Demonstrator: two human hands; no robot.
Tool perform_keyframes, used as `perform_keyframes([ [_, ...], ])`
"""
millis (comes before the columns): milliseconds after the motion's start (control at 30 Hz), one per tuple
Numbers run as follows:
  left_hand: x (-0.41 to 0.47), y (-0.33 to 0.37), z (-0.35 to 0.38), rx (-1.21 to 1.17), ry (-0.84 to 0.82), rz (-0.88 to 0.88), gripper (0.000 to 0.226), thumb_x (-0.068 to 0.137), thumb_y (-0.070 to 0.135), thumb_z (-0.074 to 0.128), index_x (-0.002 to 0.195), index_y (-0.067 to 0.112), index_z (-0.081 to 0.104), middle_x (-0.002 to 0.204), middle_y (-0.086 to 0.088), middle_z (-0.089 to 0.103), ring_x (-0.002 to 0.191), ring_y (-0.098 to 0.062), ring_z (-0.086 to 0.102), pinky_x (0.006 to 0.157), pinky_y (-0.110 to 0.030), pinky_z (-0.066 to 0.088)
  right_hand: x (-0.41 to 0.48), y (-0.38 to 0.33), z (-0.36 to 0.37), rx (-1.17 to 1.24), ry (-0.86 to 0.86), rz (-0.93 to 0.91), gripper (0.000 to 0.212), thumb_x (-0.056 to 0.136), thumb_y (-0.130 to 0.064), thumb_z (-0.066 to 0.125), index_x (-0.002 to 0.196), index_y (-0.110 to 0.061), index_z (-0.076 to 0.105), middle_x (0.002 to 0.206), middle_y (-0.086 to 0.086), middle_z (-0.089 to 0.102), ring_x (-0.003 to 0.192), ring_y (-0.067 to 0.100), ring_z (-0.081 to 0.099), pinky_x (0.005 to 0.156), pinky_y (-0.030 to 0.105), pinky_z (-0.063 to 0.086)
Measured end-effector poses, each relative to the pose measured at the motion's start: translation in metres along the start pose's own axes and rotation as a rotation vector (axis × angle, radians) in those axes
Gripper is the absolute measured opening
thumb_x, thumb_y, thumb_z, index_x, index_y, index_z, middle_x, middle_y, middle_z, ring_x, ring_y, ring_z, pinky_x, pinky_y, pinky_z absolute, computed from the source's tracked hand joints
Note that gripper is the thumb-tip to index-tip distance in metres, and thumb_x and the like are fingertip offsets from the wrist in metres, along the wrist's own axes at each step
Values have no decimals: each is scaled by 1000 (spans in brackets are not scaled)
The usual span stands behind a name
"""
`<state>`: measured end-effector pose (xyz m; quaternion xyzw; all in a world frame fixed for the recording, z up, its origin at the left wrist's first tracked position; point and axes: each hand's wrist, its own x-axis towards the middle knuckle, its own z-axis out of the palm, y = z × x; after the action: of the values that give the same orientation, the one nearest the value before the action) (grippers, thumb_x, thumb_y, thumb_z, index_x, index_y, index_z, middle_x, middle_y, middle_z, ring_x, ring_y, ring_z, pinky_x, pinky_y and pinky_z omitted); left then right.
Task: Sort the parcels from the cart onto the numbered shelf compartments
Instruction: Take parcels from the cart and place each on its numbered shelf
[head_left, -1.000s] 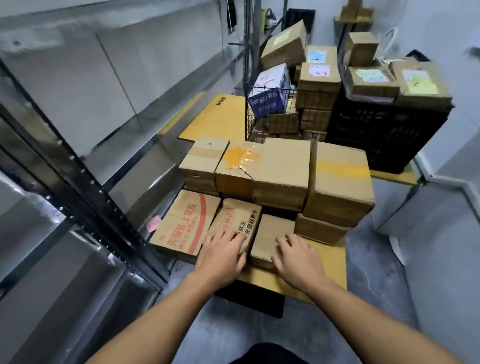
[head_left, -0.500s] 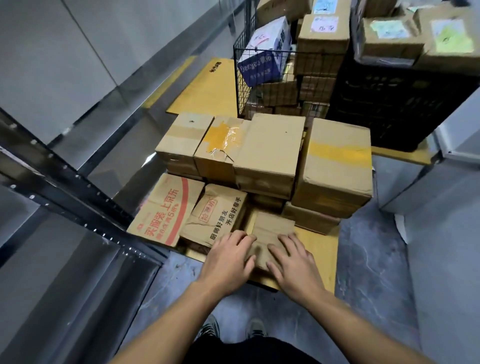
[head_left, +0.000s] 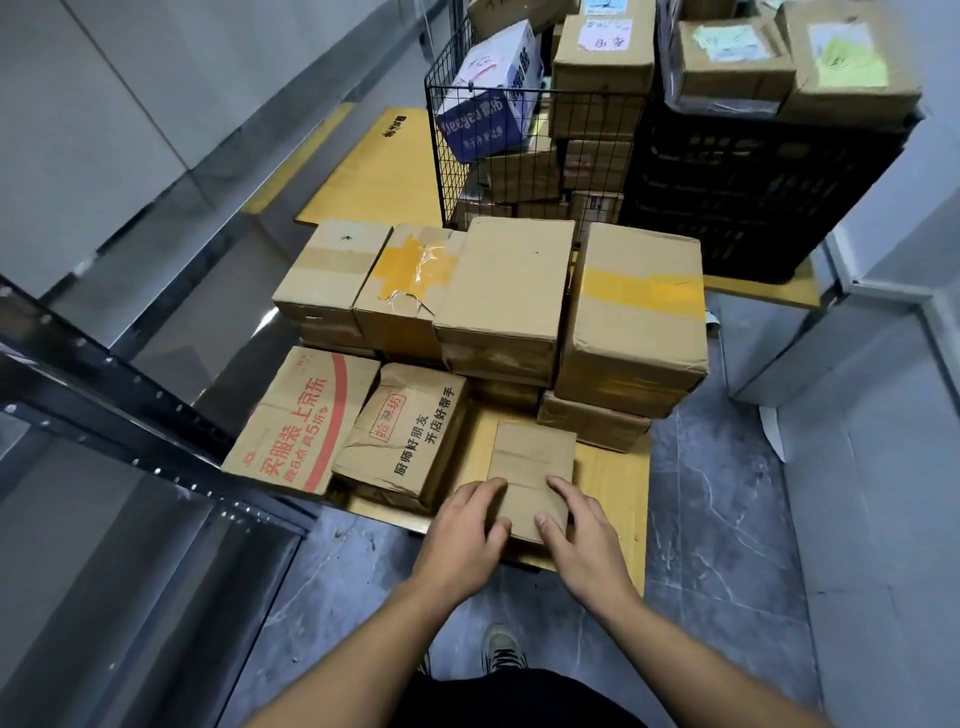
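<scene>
A small plain brown parcel (head_left: 532, 462) lies at the near edge of the low wooden cart (head_left: 618, 488). My left hand (head_left: 467, 530) holds its left side and my right hand (head_left: 582, 535) holds its right side, fingers curled over the edges. Left of it lie a crumpled printed carton (head_left: 410, 431) and a carton with red print (head_left: 306, 421). Behind them stand several taped brown boxes, one of them with a yellow tape band (head_left: 636, 312). The metal shelf frame (head_left: 109, 405) runs along the left.
A wire basket (head_left: 519, 150) and a black crate (head_left: 753, 187) full of parcels stand behind the cart. A yellow board (head_left: 374, 171) lies on the lower shelf at the back left. Grey floor opens to the right. My shoe (head_left: 501, 649) shows below.
Both hands have drawn together onto the small parcel and pulled it toward the near edge of the cart. The view has tilted down.
</scene>
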<state>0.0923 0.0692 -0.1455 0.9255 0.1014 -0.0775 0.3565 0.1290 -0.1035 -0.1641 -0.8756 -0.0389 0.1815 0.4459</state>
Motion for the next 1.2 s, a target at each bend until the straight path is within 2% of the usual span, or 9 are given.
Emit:
perform_keyframes([
  [200, -16, 18, -31, -256, 209, 117, 43, 92, 26, 62, 134, 28, 53, 129, 10, 44, 115, 7, 43, 88, 2, 31, -7, -29, -8, 178, 114, -92, 45, 96, -36, 63, 138, -43, 48, 139, -10, 50, 122, 11, 51, 99, 32, 45],
  [333, -25, 26, -55, -481, 331, 137, 39, 91, 27, 56, 129, 33, 55, 125, 11, 53, 118, -4, 52, 94, -19, 46, -11, -53, -8, 346, 99, -157, 43, 92, -44, 62, 132, -52, 48, 140, -14, 50, 126, 0, 50, 99, 22, 45],
  [467, -33, 27, -73, -509, 473, 121, 37, 91, 23, 55, 127, 33, 57, 123, 10, 55, 117, -7, 56, 96, -30, 49, -10, -70, -13, 483, 84, -245, 45, 96, -31, 62, 131, -58, 50, 141, -21, 52, 134, 5, 48, 113, 41, 41],
  [567, -36, 27, -81, -633, 429, 81, 44, 90, 33, 58, 134, 38, 50, 134, 7, 51, 124, -4, 53, 101, -31, 48, -10, -83, -16, 524, 63, -317, 52, 95, -26, 60, 131, -61, 48, 143, -22, 51, 136, 8, 48, 113, 42, 41],
  [667, -41, 28, -83, -786, 338, 77, 55, 91, 32, 58, 144, 29, 41, 141, 10, 51, 128, -9, 51, 105, -44, 46, -12, -96, -18, 502, 53, -364, 46, 94, -28, 58, 126, -61, 53, 139, -18, 55, 130, 6, 52, 109, 34, 45],
  [767, -46, 28, -84, -817, 354, 97, 56, 90, 29, 60, 143, 28, 43, 139, 10, 54, 127, -15, 54, 100, -53, 48, -14, -104, -20, 287, 30, -382, 34, 96, -45, 57, 123, -66, 52, 144, -9, 46, 131, -9, 40, 106, 11, 35],
  [900, -49, 25, -83, -715, 438, 89, 54, 84, 28, 64, 135, 36, 48, 132, 14, 57, 120, -16, 58, 93, -48, 54, -14, -112, -25, 120, -48, -339, 44, 86, -69, 53, 128, -64, 42, 147, -18, 35, 135, -4, 33, 109, 24, 32],
  [1067, -50, 34, -89, -709, 451, 167, 51, 89, 15, 60, 136, 32, 49, 129, 8, 59, 122, -18, 57, 95, -38, 53, -16, -118, -23, 419, -166, -315, 53, 88, -40, 69, 133, -51, 42, 124, -35, 58, 117, -7, 57, 100, 24, 50],
  [1200, -45, 31, -90, -720, 495, 97, 46, 90, 17, 57, 132, 36, 51, 123, 15, 63, 120, -10, 58, 99, -39, 50, -15, -117, -22, 551, -139, -295, 51, 89, -33, 71, 129, -48, 44, 129, -18, 61, 122, 3, 58, 106, 33, 48],
])
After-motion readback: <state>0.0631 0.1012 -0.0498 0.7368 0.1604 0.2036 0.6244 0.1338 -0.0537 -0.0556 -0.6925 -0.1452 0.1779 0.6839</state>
